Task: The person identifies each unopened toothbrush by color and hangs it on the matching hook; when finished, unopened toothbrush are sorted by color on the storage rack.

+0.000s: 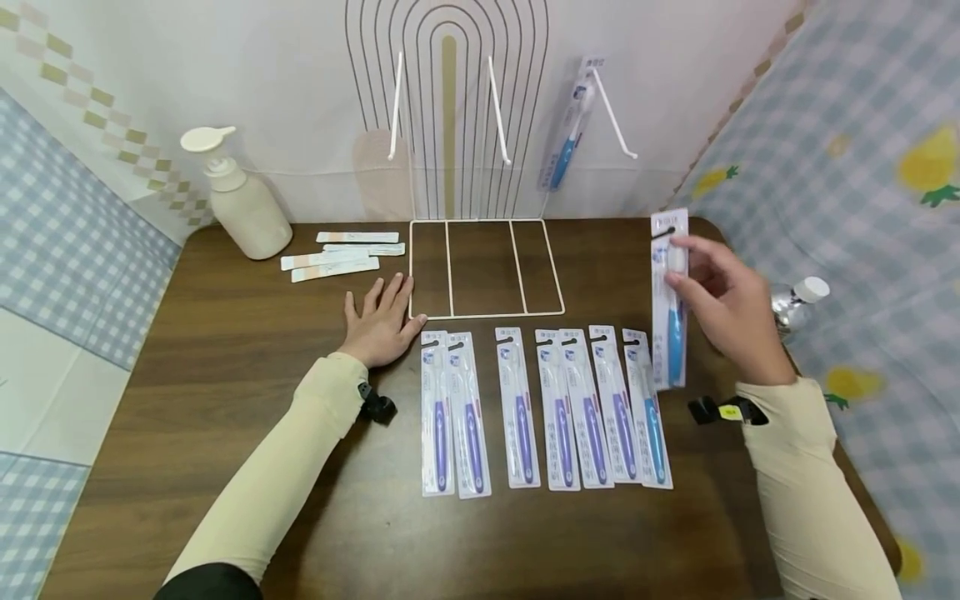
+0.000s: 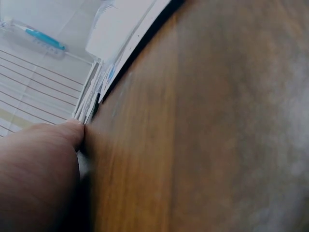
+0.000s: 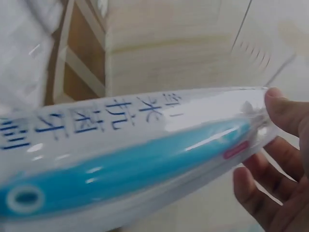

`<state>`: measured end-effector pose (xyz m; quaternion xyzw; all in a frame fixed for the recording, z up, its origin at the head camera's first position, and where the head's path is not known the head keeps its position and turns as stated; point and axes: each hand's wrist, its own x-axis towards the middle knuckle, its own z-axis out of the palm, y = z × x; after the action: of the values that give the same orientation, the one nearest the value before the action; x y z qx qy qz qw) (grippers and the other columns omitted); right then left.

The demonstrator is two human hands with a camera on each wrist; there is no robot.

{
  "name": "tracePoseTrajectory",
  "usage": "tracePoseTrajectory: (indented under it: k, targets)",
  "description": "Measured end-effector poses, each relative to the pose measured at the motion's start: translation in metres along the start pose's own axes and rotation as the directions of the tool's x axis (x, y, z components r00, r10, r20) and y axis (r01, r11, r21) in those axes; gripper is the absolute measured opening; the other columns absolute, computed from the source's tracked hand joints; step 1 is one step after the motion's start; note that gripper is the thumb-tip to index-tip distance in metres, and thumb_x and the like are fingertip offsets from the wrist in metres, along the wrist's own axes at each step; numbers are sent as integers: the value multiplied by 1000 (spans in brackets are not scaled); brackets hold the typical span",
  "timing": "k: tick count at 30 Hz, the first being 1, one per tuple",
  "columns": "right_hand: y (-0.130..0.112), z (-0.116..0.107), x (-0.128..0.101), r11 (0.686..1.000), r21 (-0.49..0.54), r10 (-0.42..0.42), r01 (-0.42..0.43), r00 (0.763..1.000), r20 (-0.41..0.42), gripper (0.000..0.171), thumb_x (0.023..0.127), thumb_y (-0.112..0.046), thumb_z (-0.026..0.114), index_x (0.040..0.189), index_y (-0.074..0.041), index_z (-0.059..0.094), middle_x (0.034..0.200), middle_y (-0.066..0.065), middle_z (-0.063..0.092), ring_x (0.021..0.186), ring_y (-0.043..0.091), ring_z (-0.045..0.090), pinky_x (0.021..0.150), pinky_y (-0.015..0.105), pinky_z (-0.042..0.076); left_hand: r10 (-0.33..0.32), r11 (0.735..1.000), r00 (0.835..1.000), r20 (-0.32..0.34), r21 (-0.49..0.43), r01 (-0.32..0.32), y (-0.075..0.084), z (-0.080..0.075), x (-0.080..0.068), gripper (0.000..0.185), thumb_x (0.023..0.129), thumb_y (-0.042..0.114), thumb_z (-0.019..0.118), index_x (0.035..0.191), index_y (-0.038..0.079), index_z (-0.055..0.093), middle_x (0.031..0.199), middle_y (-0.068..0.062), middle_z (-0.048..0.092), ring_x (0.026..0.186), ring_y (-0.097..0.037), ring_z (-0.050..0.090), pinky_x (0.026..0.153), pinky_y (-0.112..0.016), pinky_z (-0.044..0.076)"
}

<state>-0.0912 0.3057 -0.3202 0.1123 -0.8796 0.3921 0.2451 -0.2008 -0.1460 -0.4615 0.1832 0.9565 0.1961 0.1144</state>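
Observation:
My right hand [image 1: 727, 304] pinches a packaged blue toothbrush [image 1: 675, 333] between thumb and fingers near its upper part, lifted at the right of the table. In the right wrist view the blue handle [image 3: 130, 162] shows through the clear pack. My left hand [image 1: 380, 325] rests with spread fingers on the table, fingertips and thumb right at the left side of a white wire rack base [image 1: 487, 317]. A row of packaged toothbrushes lies in front of the rack: several purple ones [image 1: 522, 433] and one blue one [image 1: 655, 437] at the right end. Another packaged blue toothbrush [image 1: 564, 158] hangs at the right hook.
Three white hooks [image 1: 498, 117] stick out from the rack toward me. Several thin paper sachets [image 1: 337, 269] lie at the back left, beside a white pump bottle [image 1: 251, 217]. A clear bottle with a white cap [image 1: 810, 290] stands behind my right hand. Patterned cloths hang around the table [image 1: 225, 350].

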Motion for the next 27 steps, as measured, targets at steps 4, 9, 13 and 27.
tracePoseTrajectory:
  k: [4, 9, 13, 27]
  targets:
    - [-26, 13, 27, 988, 114, -93, 103, 992, -90, 48, 90, 16, 74, 135, 1, 69, 88, 2, 63, 66, 10, 53, 57, 17, 44, 6, 1000, 1000, -7, -2, -6, -2, 1, 1, 76, 112, 56, 35, 172, 21, 4, 178, -5, 0, 162, -33, -6, 118, -67, -22]
    - [-42, 28, 49, 966, 199, -134, 164, 979, -156, 44, 93, 11, 74, 135, -2, 70, 94, -2, 68, 68, 13, 57, 59, 18, 47, 10, 1000, 1000, -15, 3, -10, -1, 2, 0, 76, 112, 55, 35, 172, 20, 5, 178, -5, 0, 162, -34, -5, 118, -67, -22]
    - [-43, 39, 60, 960, 216, -144, 179, 976, -166, 43, 94, 8, 75, 135, -3, 71, 96, -4, 68, 67, 11, 57, 59, 18, 48, 3, 1000, 1000, -12, 3, -3, 1, 1, -1, 76, 112, 55, 35, 172, 21, 5, 178, -5, 0, 162, -33, -6, 118, -66, -21]
    - [-9, 84, 107, 965, 260, 22, 42, 970, -241, 39, 96, -2, 77, 135, -7, 71, 100, -2, 68, 75, 10, 58, 62, 19, 47, -4, 1000, 1000, -14, 3, 4, 1, 3, 1, 76, 112, 56, 34, 172, 22, 4, 178, -3, -1, 162, -31, -8, 119, -65, -21]
